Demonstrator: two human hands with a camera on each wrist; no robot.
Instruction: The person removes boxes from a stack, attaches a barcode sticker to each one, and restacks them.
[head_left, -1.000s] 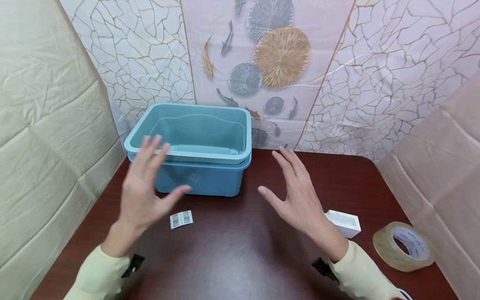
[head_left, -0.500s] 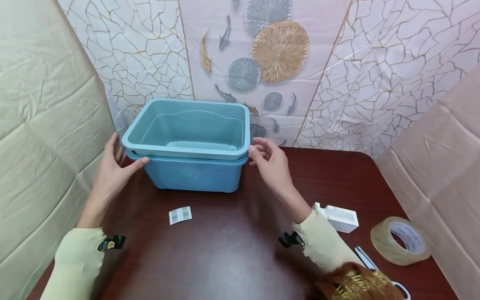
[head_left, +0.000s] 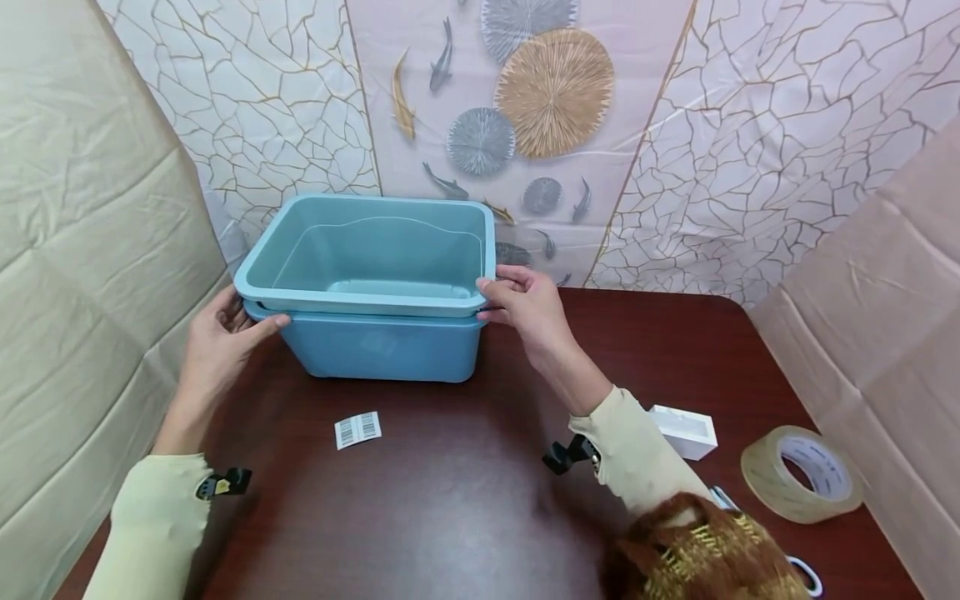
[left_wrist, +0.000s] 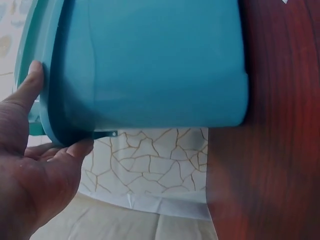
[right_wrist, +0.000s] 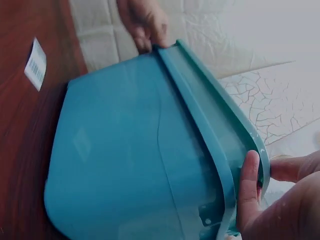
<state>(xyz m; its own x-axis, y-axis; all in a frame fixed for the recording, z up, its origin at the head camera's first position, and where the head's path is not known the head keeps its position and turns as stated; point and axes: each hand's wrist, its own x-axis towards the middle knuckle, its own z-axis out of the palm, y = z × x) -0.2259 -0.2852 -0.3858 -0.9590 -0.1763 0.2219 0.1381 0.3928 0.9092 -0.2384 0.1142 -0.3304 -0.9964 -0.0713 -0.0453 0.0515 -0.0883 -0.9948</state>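
Observation:
Two blue plastic bins stand nested on the dark red-brown table [head_left: 450,508]. The upper bin [head_left: 360,302] is lighter and sits inside the lower bin [head_left: 382,350], its rim a little higher. My left hand [head_left: 213,346] grips the lower bin's rim at the left front corner; its thumb lies on the front and the other fingers curl beneath, as the left wrist view shows. At the right side, my right hand [head_left: 536,317] pinches the upper bin's rim [right_wrist: 220,92] between thumb and fingers. The upper bin's inside shows nothing in it.
A barcode label [head_left: 357,430] lies in front of the bins. To the right are a small white box [head_left: 688,433], a roll of clear tape [head_left: 802,475] and a partly hidden white loop handle [head_left: 806,577]. A brown fuzzy thing with gold strands [head_left: 697,554] overlaps my right sleeve.
Both hands, spread in the air a second ago, have moved to the bins' sides and taken hold of the rims. The brown fuzzy thing has come into view at the bottom right.

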